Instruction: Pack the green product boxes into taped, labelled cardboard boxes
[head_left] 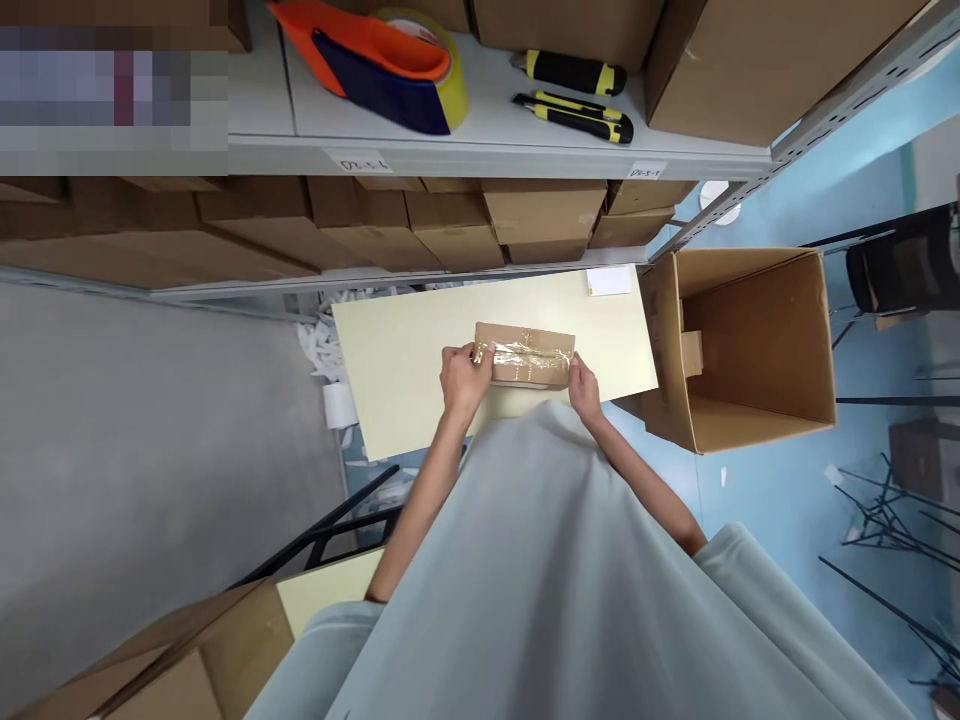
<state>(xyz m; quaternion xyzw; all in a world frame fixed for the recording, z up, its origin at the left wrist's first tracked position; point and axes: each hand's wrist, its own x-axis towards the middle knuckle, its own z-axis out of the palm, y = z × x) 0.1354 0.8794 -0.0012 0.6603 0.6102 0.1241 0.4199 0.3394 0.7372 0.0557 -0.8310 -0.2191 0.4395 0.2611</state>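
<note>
A small brown cardboard box with shiny clear tape along its top is between my hands, over the pale yellow table. My left hand grips its left end, with the thumb on top. At the right end, my right hand pinches the lower corner. The box's underside and the fingertips beneath it are hidden. A small white box lies near the table's far right corner.
A large open carton stands right of the table. On the shelf ahead are an orange-and-blue tape dispenser and two utility knives. Brown boxes line the level below. Another carton is at lower left.
</note>
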